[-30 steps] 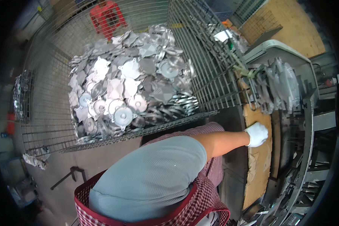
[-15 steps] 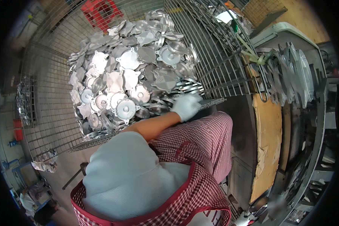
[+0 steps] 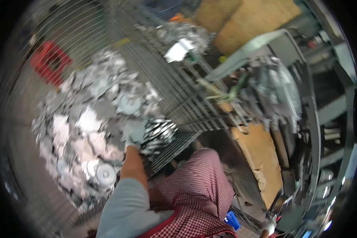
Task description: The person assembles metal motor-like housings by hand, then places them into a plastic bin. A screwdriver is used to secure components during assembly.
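My left arm, in a light blue sleeve, reaches forward over the near side of a wire basket [image 3: 174, 152]. At its end my gloved left hand [image 3: 131, 137] lies on the pile of flat, round silver metal parts [image 3: 103, 107] with small lugs at their rims. Motion smears its fingers, and I cannot tell whether a part is in them. One ringed disc [image 3: 106, 174] shows nearer to me, left of the forearm. Low at the right edge of my body, my right hand [image 3: 269, 227], in a white glove, is small and blurred beside a dark rounded object [image 3: 291, 218]; its fingers cannot be made out.
Right of the basket, a row of metal plates [image 3: 271, 91] stands upright by a grey frame [image 3: 311, 139]. A worn tan board [image 3: 261, 162] lies below them. A red plastic stool [image 3: 50, 61] stands beyond the basket's far left side. Something blue [image 3: 232, 220] lies by my apron.
My left hand has moved from the basket's near right edge onto the parts farther left. The view has swung right, so the basket appears farther left. My right hand stays low at the right.
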Tool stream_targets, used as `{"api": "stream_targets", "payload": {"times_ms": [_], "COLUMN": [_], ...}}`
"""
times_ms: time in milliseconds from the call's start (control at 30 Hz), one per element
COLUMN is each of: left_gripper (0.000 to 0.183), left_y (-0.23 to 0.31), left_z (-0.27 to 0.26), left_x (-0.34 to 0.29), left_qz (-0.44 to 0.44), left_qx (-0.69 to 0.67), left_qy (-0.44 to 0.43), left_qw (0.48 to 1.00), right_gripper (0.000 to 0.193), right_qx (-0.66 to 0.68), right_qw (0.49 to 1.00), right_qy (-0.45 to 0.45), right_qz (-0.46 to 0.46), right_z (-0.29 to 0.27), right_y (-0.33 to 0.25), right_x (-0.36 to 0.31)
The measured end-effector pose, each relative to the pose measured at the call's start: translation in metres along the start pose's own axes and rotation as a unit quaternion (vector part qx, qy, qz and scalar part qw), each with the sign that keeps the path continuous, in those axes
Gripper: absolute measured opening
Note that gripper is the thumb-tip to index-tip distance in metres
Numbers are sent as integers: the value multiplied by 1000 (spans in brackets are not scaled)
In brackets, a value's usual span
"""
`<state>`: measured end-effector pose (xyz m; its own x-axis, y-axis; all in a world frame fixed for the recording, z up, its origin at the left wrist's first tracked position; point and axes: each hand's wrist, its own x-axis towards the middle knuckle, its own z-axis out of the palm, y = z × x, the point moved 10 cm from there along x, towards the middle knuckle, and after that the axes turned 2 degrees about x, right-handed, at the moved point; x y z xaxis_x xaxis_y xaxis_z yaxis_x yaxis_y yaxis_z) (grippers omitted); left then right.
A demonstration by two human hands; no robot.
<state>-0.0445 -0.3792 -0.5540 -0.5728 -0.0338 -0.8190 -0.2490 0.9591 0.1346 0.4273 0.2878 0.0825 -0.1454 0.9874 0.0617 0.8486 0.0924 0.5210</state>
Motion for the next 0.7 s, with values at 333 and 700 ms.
{"api": "stream_targets", "payload": {"times_ms": [333,700], "left_gripper": [48,54], "left_y": [44,118], "left_z": [-120,-179], "left_x": [-86,-83], "left_qz": [94,120], "left_qx": [-148,-403], "left_qy": [67,75], "left_qw": [982,904], "right_gripper": [32,40], "right_qx": [1,-21], "right_qw": [1000,997], "right_qy": [23,-13], "right_qz": [10,73], "right_z": [26,32], "right_y": [4,7], "right_x": [17,9]}}
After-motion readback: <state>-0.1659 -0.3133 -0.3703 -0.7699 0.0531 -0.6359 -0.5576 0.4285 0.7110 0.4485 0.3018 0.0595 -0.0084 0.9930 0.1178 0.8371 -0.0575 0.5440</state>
